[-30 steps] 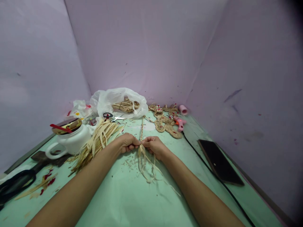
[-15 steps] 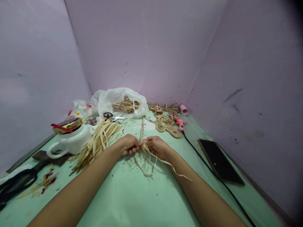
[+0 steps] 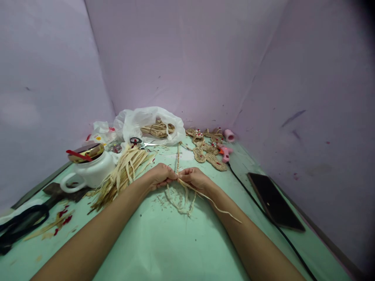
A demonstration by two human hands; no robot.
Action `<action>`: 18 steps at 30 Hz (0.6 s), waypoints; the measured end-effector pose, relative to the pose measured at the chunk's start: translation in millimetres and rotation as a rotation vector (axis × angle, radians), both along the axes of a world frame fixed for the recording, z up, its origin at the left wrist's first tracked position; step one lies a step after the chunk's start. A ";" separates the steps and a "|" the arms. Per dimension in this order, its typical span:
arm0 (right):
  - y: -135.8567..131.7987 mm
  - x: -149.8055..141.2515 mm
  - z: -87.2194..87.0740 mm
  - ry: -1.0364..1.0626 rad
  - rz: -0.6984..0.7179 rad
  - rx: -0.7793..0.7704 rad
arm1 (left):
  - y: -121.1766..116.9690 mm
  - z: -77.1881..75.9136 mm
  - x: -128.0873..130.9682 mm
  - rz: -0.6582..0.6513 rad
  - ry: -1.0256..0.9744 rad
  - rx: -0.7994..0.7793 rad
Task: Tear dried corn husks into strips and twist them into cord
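Observation:
A thin straw-coloured braid (image 3: 178, 158) runs from the far part of the table straight toward me, ending between my two hands. My left hand (image 3: 160, 175) is closed, thumb and fingers pinching the near end of the braid. Close against it, my right hand (image 3: 195, 178) pinches the same end with closed fingers. Loose fibre strands (image 3: 216, 205) trail from the pinch over my right wrist and forearm. More strands hang below onto the table. The exact crossing of the strands is hidden by my fingertips.
Left are a bundle of dry fibre strips (image 3: 124, 175), a white pot (image 3: 95, 171), small scissors (image 3: 143, 144) and large black-handled shears (image 3: 26, 222). A plastic bag (image 3: 131, 125) stands behind. Right are coiled braided pieces (image 3: 215, 160), a pink glue gun (image 3: 225, 152) with cord, and a dark tablet or phone (image 3: 275, 201).
Both hands stay pinched at the braid's end, with small finger shifts. The loose strands below have moved slightly. The whole view has shifted a little.

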State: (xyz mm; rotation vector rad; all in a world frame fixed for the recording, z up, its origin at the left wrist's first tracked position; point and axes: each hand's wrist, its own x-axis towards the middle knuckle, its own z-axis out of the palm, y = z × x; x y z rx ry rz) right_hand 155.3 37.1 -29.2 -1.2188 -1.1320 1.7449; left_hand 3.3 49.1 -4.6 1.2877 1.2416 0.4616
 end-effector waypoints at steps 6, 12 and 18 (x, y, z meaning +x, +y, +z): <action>-1.6 2.1 -0.7 -0.060 0.006 0.060 | -1.1 -0.3 1.8 0.017 -0.016 -0.025; -4.0 3.2 5.6 -0.139 0.008 0.107 | -1.7 -1.5 3.6 0.010 -0.030 -0.006; -4.7 2.5 8.8 -0.317 -0.021 0.183 | -3.7 -1.0 9.6 0.087 0.024 0.016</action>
